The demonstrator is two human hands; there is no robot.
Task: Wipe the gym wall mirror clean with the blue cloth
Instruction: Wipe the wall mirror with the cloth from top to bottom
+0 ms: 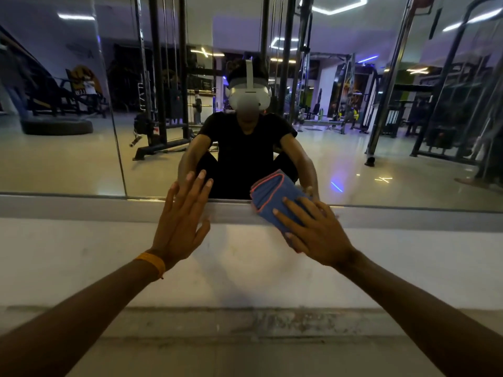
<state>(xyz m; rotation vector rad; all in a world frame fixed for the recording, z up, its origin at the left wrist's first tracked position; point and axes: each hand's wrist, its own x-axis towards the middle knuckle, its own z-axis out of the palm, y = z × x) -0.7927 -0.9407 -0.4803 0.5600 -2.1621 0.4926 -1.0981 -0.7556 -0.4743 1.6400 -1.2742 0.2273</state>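
Mirror: a gym wall mirror (68,145) fills the upper half of the view, with a vertical seam (114,131) between panels at 10 o'clock.
Lower edge: a pale grey frame strip (81,205) runs across, with white wall (81,254) below it and a scuffed floor edge (245,322) at 6 o'clock.
Blue cloth: the folded blue cloth (272,197), trimmed in pink, lies across the mirror's bottom edge, at 3 o'clock from the left hand.
Right hand: the right hand (318,232) presses flat on the cloth, fingers spread.
Left hand: the left hand (182,221) is flat with fingers straight and fingertips on the glass; it wears an orange wristband (151,262).
Hands: apart.
Reflected room: glossy floor, a cable machine (160,104) at 11 o'clock, a tyre (57,126) at 9 o'clock, and a hexagonal ceiling light (337,6) at 1 o'clock.
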